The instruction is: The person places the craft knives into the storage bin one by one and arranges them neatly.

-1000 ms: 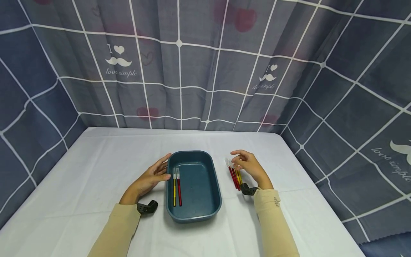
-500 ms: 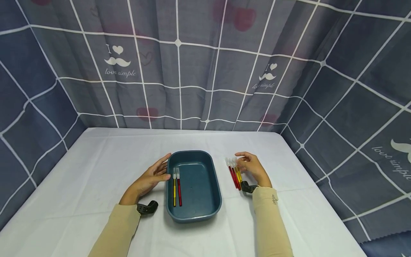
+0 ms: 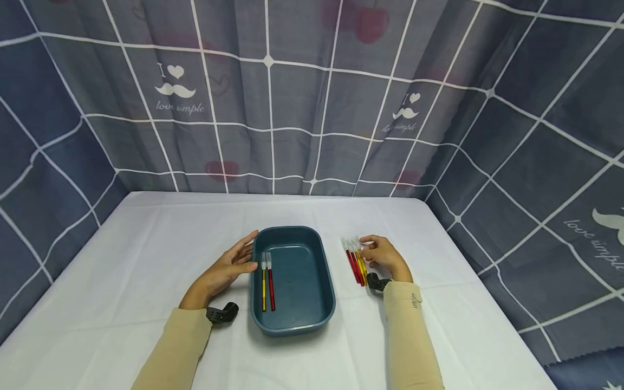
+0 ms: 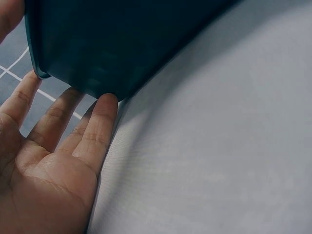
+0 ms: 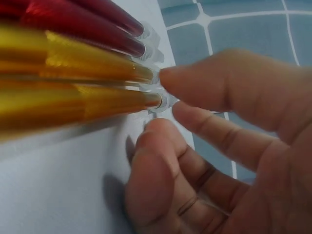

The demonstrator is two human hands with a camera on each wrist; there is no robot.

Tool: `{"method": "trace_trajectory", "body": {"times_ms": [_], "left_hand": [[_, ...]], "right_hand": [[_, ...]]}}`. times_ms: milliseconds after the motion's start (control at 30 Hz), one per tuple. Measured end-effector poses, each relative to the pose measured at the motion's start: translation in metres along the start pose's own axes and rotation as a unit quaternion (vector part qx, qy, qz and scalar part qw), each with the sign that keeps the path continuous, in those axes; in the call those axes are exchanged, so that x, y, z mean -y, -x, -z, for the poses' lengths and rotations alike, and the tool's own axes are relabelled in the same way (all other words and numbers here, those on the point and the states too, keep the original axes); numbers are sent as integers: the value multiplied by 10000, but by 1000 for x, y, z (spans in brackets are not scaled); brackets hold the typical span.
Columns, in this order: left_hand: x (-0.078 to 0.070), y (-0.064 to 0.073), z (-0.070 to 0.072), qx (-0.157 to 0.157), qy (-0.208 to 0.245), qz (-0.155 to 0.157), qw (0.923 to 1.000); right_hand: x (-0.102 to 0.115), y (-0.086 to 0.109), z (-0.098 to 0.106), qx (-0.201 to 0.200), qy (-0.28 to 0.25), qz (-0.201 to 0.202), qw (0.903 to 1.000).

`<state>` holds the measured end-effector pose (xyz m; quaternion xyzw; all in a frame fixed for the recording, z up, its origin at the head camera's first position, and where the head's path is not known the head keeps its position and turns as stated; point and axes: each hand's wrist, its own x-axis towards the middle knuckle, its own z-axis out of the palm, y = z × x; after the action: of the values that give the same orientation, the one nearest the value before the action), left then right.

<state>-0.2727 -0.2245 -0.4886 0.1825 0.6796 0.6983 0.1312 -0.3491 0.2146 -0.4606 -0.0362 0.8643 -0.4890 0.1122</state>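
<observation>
My left hand [image 3: 224, 273] rests against the left side of a dark teal plastic tray [image 3: 304, 325], its fingers fairly straight. In the left wrist view, fingertips [image 4: 106, 105] touch the tray's outer wall. Inside the tray, a yellow craft knife [image 3: 264, 290] and a red craft knife [image 3: 271, 290] lie side by side, both clear-capped. My right hand [image 3: 385, 257] is at the capped ends of a row of red craft knives [image 5: 83, 24] and yellow craft knives [image 5: 112, 100]. Its thumb and a finger flank the end yellow knife's cap; I cannot tell whether they pinch it.
A white cloth [image 3: 146, 260] covers the table. Dark grey checked curtains [image 3: 292, 97] stand behind it and along both sides. Each wrist wears a black camera mount; the left mount [image 3: 222, 313] sits just left of the tray.
My right hand has shifted right from over the caps to the right end of the row, exposing more of them. My left hand, the tray and the knives inside it stay in place.
</observation>
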Motion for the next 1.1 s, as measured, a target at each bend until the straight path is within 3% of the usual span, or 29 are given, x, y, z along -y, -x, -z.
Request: {"method": "trace_trajectory", "body": {"times_ms": [200, 367, 533, 700, 1100], "left_hand": [[-1, 0, 0, -42, 5, 23, 10000], [-1, -1, 0, -51, 9, 20, 10000], [0, -1, 1, -38, 84, 3, 10000], [-1, 0, 1, -55, 23, 31, 10000], [2, -3, 2, -15, 63, 14, 10000]], "right_hand": [[6, 1, -2, -66, 633, -38, 9980], [11, 0, -4, -300, 1303, -354, 9904], [17, 2, -6, -403, 1625, -540, 9844], [16, 2, -5, -339, 1474, -507, 9872], [17, 6, 3, -247, 489, -405, 9977]]}}
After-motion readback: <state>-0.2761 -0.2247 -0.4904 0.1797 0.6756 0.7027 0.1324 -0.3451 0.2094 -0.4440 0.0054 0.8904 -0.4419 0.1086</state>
